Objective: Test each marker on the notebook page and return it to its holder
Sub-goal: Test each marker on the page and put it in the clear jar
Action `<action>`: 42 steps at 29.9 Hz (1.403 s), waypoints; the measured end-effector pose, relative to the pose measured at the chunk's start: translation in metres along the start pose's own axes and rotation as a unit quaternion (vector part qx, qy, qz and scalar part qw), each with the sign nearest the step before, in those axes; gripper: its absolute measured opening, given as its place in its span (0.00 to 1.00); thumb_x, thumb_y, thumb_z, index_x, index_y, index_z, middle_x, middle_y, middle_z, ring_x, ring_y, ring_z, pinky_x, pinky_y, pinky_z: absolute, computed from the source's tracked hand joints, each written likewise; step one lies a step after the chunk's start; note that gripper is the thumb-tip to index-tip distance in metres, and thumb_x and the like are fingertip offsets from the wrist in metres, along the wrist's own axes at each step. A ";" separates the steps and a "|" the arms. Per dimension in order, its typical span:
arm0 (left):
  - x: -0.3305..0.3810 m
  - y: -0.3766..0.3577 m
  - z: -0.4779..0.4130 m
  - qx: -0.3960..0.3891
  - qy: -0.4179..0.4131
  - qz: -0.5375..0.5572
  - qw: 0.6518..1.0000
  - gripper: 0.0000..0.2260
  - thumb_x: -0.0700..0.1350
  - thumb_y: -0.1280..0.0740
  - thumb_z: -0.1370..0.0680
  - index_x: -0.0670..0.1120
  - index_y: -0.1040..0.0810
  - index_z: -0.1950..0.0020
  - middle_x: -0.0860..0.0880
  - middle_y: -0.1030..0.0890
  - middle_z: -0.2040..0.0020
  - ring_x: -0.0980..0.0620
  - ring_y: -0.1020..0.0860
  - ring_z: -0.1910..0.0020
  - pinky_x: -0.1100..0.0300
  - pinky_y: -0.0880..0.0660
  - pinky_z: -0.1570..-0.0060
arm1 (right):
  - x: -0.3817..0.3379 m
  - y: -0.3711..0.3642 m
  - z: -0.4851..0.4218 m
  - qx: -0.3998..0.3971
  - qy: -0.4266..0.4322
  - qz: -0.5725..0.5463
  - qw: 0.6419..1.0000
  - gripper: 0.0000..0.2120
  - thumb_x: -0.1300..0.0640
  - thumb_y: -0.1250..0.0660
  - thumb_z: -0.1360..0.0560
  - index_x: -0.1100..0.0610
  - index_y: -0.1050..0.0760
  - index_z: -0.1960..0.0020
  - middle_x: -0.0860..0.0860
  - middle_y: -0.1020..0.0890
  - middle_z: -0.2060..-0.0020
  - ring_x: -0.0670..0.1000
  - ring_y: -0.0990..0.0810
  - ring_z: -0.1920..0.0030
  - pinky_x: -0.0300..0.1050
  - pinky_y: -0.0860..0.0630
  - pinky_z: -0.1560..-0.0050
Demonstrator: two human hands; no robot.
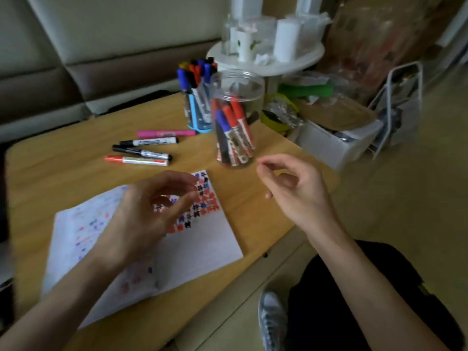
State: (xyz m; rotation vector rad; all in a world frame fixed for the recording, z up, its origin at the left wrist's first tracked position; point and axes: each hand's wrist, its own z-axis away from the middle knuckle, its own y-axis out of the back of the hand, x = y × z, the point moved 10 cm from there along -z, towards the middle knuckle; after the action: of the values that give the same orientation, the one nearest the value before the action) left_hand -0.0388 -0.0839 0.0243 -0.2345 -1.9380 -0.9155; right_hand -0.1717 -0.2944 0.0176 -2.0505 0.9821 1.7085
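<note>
Head view: I'd call this roughly mid-task. The notebook page (202, 247) has a dense block of red, blue and black test marks (205, 201) in its top right corner, and the part below is blank. Both hands are empty right now. The left hand (149, 214) hovers over the page with its fingers loosely curled. The right hand (296, 191) hangs just off the page's right edge, thumb and forefinger nearly meeting, with nothing between them that I can see. Markers sit in a clear jar (236, 117) near the right hand and in a blue holder (193, 112) just behind it, which is pretty packed. Four lie loose on the wooden table (63, 168): a pink marker (166, 133), a white-barrelled marker (149, 142), a black marker (141, 153) and a red marker (136, 160). My guess is those need testing or putting back. Past the table there's a sofa (76, 46), a white round stand (268, 59) with cups, and a white box (336, 145) off to the right.
</note>
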 end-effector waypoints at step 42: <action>-0.078 0.112 0.023 0.119 0.069 -0.027 0.990 0.12 0.46 0.28 0.22 0.51 0.19 0.39 0.58 0.18 0.42 0.62 0.18 0.47 0.60 0.19 0.51 | 0.003 -0.198 -0.059 -0.114 0.032 0.063 0.991 0.07 0.57 0.26 0.23 0.55 0.18 0.45 0.48 0.15 0.54 0.46 0.16 0.61 0.38 0.19 0.60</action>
State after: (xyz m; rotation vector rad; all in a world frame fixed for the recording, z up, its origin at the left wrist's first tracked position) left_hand 0.0441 0.0261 0.0104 0.0213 -1.9119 -0.7070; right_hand 0.0039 -0.1882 -0.0093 -2.2409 0.9948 1.9072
